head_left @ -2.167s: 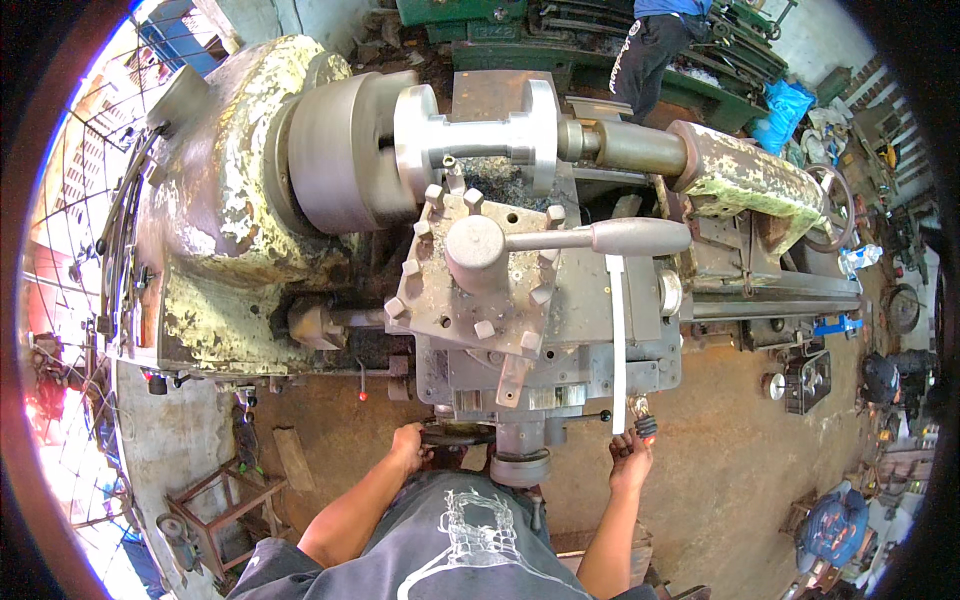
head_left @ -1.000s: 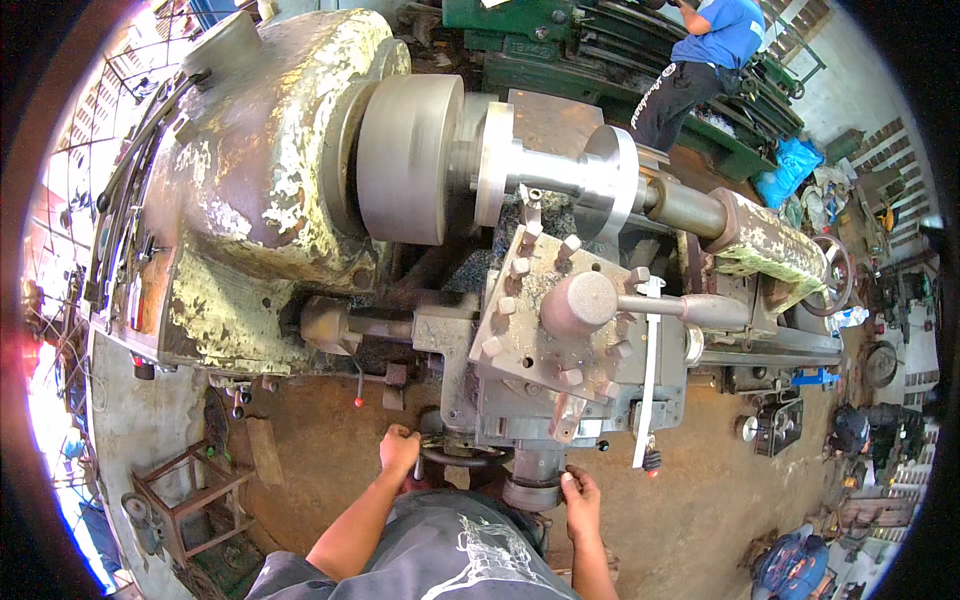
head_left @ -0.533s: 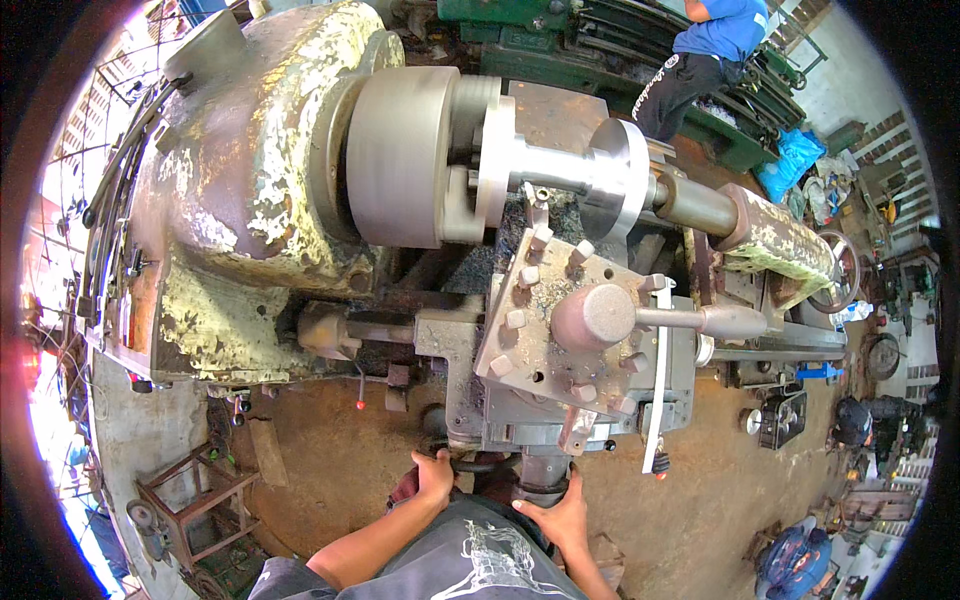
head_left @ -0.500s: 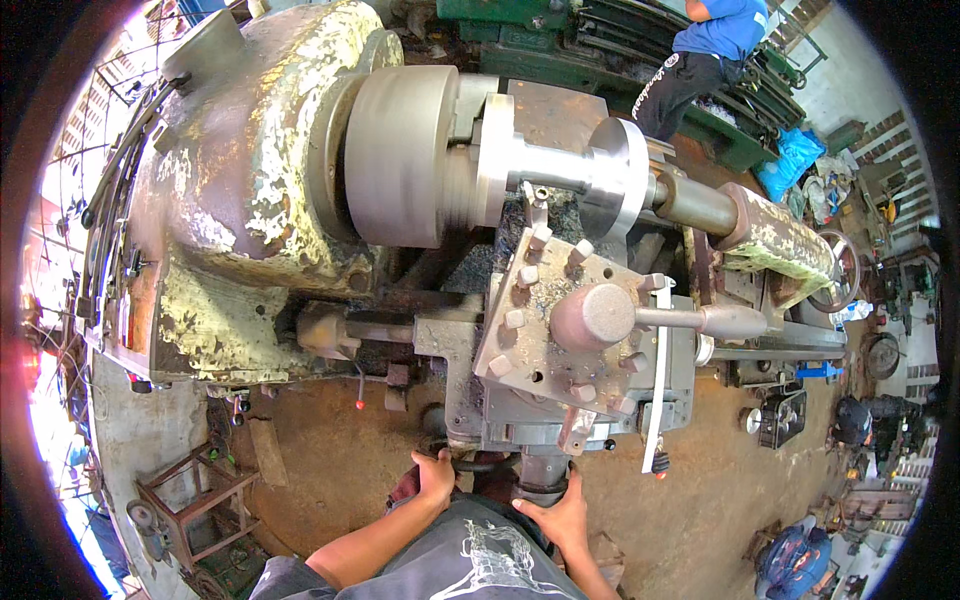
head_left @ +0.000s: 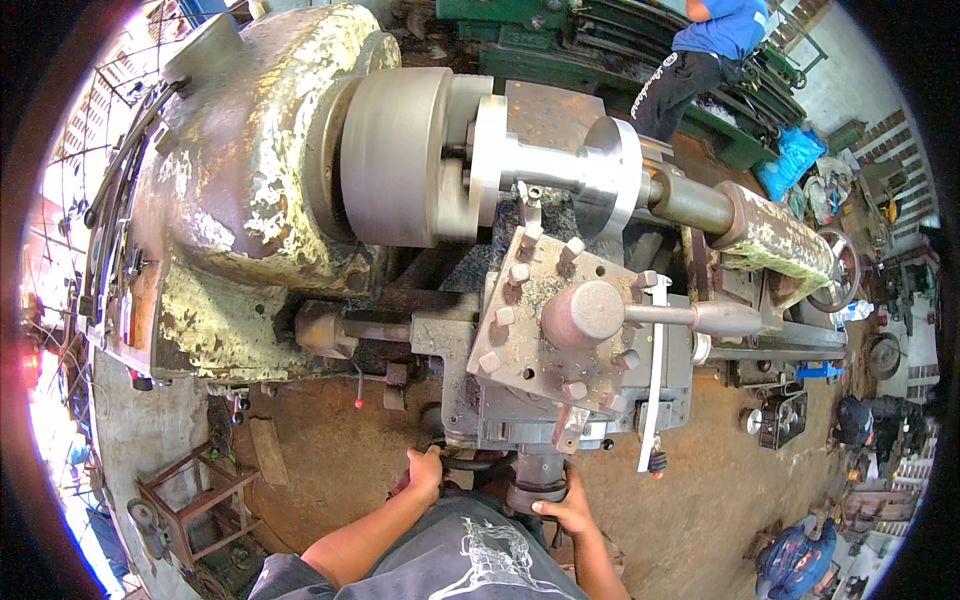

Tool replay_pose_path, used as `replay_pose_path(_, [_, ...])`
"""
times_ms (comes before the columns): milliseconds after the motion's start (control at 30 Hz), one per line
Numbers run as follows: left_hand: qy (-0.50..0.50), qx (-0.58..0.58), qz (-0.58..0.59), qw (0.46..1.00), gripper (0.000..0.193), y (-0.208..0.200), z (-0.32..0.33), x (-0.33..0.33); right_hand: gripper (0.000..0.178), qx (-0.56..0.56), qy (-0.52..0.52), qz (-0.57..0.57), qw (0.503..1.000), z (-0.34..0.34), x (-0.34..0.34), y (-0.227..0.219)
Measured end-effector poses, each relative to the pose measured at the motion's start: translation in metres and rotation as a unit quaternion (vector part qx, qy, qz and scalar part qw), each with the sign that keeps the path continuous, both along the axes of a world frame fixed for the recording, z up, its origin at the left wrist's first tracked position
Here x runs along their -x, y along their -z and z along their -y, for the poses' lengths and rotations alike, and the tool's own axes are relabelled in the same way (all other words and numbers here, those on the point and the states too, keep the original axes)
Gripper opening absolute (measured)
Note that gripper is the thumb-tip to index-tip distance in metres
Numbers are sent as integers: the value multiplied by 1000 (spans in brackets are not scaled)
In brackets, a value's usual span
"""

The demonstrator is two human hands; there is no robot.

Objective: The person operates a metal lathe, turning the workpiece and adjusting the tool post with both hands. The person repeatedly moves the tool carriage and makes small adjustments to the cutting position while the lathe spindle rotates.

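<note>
Low in the head view, my left hand (head_left: 424, 474) is closed at the left end of a dark curved handwheel rim (head_left: 480, 464) below the lathe carriage. My right hand (head_left: 572, 507) curls around the right side of the round cross-slide dial (head_left: 535, 497), thumb on its near edge; its other fingers are mostly hidden. Above them sits a square tool post (head_left: 510, 345) with several bolts and a long clamping lever (head_left: 725, 319). Its cutting tool (head_left: 532, 200) points at a shiny flanged metal shaft (head_left: 545, 165). The blurred chuck (head_left: 395, 157) is at the shaft's left end.
The tailstock (head_left: 775, 235) supports the shaft's right end. A peeling-paint headstock (head_left: 230, 190) stands left. A white strip (head_left: 655, 385) hangs beside the tool post. A person in blue (head_left: 720, 45) is behind; another person (head_left: 797, 560) is lower right. A metal frame stand (head_left: 200, 500) stands lower left.
The tool post and shaft appear slightly further left in view. My right thumb has shifted right along the dial, uncovering more of it. The chuck's blurred jaws show a different position.
</note>
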State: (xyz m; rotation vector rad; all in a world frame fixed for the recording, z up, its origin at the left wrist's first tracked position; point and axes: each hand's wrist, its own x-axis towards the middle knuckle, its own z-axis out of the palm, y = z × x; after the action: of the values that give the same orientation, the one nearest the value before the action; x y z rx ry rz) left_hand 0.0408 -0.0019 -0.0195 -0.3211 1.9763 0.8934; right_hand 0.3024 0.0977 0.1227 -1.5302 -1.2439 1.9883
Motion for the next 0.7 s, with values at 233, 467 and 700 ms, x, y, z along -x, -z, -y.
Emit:
replay_pose_path(233, [-28, -83, 108, 990, 34, 1, 1, 16, 122, 15, -14, -52, 998, 6, -18, 25])
replay_pose_path(467, [-37, -86, 63, 994, 17, -12, -4, 9, 69, 204, 140, -145, 958, -1, -74, 82])
replay_pose_path(700, [-19, -66, 113, 991, 22, 2, -4, 21, 40, 88, 394, 51, 914, -37, -99, 133])
